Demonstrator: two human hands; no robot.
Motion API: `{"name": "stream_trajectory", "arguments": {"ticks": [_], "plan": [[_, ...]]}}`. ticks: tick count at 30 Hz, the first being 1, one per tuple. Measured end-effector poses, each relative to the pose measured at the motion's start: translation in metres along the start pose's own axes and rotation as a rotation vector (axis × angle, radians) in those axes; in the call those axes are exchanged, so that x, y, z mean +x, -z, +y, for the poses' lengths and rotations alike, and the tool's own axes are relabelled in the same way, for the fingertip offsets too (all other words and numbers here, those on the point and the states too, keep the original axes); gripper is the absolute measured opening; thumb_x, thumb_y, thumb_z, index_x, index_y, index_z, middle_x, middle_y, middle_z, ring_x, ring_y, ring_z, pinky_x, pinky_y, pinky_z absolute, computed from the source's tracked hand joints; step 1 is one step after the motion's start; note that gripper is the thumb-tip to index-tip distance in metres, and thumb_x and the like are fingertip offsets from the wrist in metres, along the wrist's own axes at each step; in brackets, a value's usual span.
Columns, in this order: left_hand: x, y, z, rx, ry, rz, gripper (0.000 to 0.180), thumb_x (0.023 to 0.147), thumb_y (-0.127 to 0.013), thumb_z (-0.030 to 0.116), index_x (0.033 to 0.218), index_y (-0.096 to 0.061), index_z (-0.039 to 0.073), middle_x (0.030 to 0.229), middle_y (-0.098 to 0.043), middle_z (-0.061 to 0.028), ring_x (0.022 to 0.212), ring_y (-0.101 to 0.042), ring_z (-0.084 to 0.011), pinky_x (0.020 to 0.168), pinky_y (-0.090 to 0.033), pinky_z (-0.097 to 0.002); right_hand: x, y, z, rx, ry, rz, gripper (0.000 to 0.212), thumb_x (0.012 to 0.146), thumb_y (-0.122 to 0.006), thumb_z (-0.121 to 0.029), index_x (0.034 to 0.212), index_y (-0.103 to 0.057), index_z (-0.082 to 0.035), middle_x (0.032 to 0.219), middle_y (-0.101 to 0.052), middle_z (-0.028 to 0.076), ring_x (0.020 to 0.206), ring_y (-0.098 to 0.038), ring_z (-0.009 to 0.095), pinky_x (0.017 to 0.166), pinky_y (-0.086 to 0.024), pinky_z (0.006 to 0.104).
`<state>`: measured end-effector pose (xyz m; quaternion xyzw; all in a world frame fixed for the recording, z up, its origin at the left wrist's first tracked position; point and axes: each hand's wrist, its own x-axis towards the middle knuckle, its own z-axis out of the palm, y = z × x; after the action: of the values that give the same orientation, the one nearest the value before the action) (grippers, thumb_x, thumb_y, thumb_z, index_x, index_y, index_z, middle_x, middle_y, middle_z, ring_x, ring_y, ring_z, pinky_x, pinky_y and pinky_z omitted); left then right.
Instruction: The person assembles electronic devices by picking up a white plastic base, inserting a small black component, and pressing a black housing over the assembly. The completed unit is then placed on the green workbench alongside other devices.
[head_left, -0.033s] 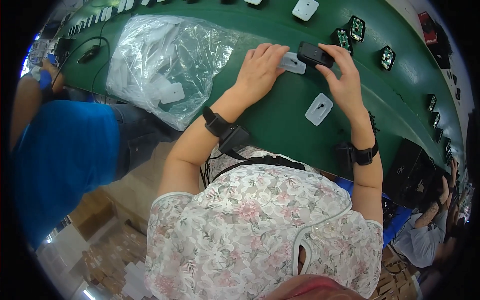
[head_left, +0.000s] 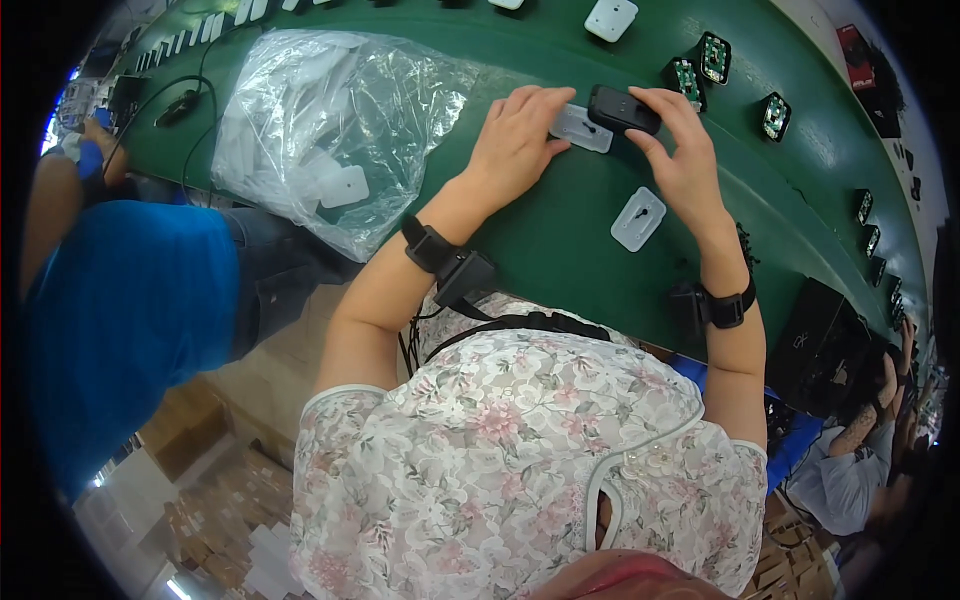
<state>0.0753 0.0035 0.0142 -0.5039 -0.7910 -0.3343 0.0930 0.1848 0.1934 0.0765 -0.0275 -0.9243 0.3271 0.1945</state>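
My right hand [head_left: 683, 140] grips a small black plastic device case [head_left: 622, 108] between thumb and fingertips, tilted just above the table. Close by on the left, my left hand [head_left: 515, 143] pinches the end of a translucent white plastic tray [head_left: 588, 137] with a small dark piece in it. The case's left end overhangs that tray; whether they touch I cannot tell. A second white tray [head_left: 638, 219], also with a dark piece inside, lies flat on the green table [head_left: 560, 220] below my right hand.
A clear plastic bag [head_left: 400, 100] of white trays lies at the left. Open black housings with green circuit boards [head_left: 775, 117] stand at the upper right. A black box [head_left: 818, 345] sits at the right edge, and a person in a blue shirt [head_left: 140, 310] is on my left.
My right hand and the black case have shifted slightly to the left. My left hand has moved a little left on the tray's end.
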Motion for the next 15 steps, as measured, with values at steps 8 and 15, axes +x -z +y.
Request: {"name": "stream_trajectory", "arguments": {"ticks": [8,15], "plan": [[-0.005,0.011,-0.006,-0.271,0.006,0.024,0.055,0.077,-0.05,-0.009,0.129,-0.052,0.009,0.135,-0.053,-0.008,0.126,-0.048,-0.0273,0.098,-0.039,-0.0399,0.007,-0.024,-0.014,-0.18,0.081,-0.126,0.038,0.079,-0.07,-0.014,0.115,-0.06,-0.005,0.108,-0.059,0.009,0.099,-0.058,0.029,0.084,-0.048,0.0352],[-0.009,0.011,-0.012,-0.164,-0.013,-0.074,0.061,0.075,-0.047,-0.011,0.131,-0.052,0.013,0.138,-0.05,-0.0045,0.128,-0.046,-0.0254,0.099,-0.038,-0.0398,0.004,-0.03,-0.013,-0.227,0.079,-0.145,0.039,0.078,-0.07,-0.015,0.114,-0.06,-0.005,0.107,-0.059,0.009,0.098,-0.057,0.028,0.082,-0.048,0.0357]]}}
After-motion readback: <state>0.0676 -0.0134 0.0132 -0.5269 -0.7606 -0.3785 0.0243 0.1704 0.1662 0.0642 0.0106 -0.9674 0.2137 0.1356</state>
